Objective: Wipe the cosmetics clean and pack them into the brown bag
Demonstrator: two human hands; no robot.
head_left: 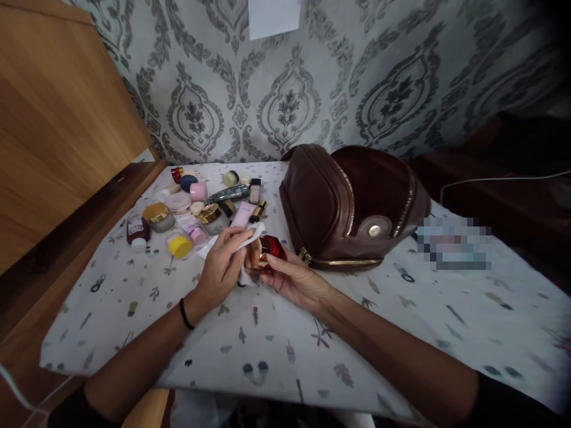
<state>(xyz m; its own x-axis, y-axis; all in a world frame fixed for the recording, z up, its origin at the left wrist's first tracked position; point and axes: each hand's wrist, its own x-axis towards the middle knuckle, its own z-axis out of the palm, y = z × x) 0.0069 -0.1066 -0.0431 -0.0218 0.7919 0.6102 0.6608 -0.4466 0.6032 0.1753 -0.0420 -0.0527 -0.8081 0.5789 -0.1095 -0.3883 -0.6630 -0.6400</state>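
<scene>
In my right hand (pixel 297 279) is a red jar with a shiny gold lid (pixel 271 248), its fingers wrapped around the side. My left hand (pixel 223 267) pinches a white cloth or tissue (pixel 250 235) and presses it against the gold end of the jar. Part of the cloth hangs down below the fingers. Just to the right of the jar stands a brown leather bag (pixel 321 208) with gold zips. Beyond my left hand lie a pink tube (pixel 243 214) and a jar with a yellow lid (pixel 179 245).
Several cosmetics crowd the table's back left, among them a gold-lidded jar (pixel 157 215), a dark red bottle (pixel 138 230) and a green tube (pixel 229 194). A patterned cloth covers the table (pixel 267 368). A wooden cabinet (pixel 66 113) stands left; a blurred-out item (pixel 452 244) lies right.
</scene>
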